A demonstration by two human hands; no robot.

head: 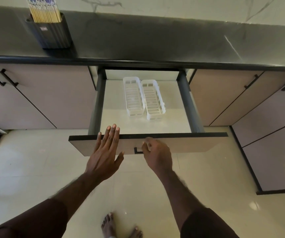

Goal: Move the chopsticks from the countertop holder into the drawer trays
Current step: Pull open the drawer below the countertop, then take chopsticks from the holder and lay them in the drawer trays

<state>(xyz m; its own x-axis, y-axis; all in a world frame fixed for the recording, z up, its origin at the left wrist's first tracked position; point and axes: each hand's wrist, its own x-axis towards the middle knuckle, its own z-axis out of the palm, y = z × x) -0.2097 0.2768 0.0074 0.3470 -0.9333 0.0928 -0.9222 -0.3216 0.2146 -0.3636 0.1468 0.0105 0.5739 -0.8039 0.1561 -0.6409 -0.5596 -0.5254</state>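
Note:
Several yellow chopsticks [43, 12] stand upright in a dark ribbed holder [52, 34] at the far left of the dark countertop [155, 40]. Below it a drawer [181, 143] is pulled out. Two white slotted trays [135, 97] [153, 100] lie side by side on the drawer floor, both bare inside. My left hand [106, 152] is flat with fingers spread over the drawer's front edge, holding nothing. My right hand [157, 154] is curled around the black drawer handle [137, 151] on the front panel.
Beige cabinet doors [43, 97] with black handles flank the drawer on both sides. Another cabinet run [272, 143] juts out at the right. A pale tiled floor [35, 169] lies below, with my bare feet [119, 227] at the bottom. A marbled wall rises behind the counter.

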